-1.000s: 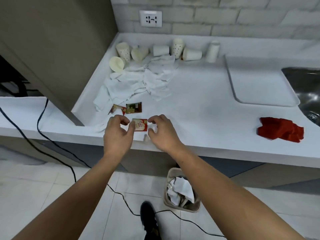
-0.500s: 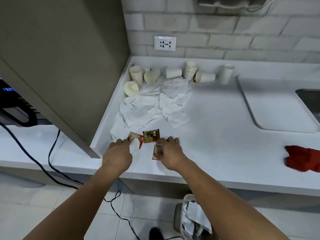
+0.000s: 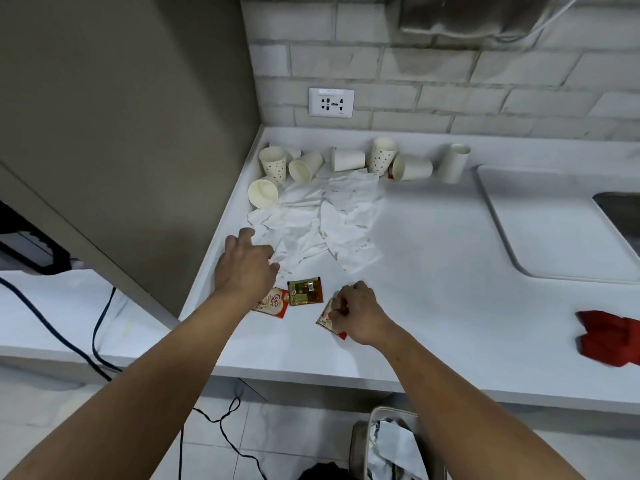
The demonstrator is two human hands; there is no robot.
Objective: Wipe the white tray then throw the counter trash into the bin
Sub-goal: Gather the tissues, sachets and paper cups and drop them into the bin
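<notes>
The bin [image 3: 398, 441] is seen on the floor below the desk [image 3: 311, 355], part filled with paper. A red sachet [image 3: 328, 320] is kept pinched in the right hand [image 3: 360, 311], while the left hand [image 3: 247, 268], fingers loosely apart and empty, has been moved forward off the two loose sachets [image 3: 305, 291] onto the crumpled tissues [image 3: 325, 230]. Trash gathering is judged under way; paper cups [image 3: 346, 160] lie behind, and the white tray [image 3: 554, 223] lies untouched, far right.

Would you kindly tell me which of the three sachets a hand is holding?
The rightmost sachet, pinched by the right hand; the gold sachet and the Coffee-mate sachet lie ungripped.
</notes>
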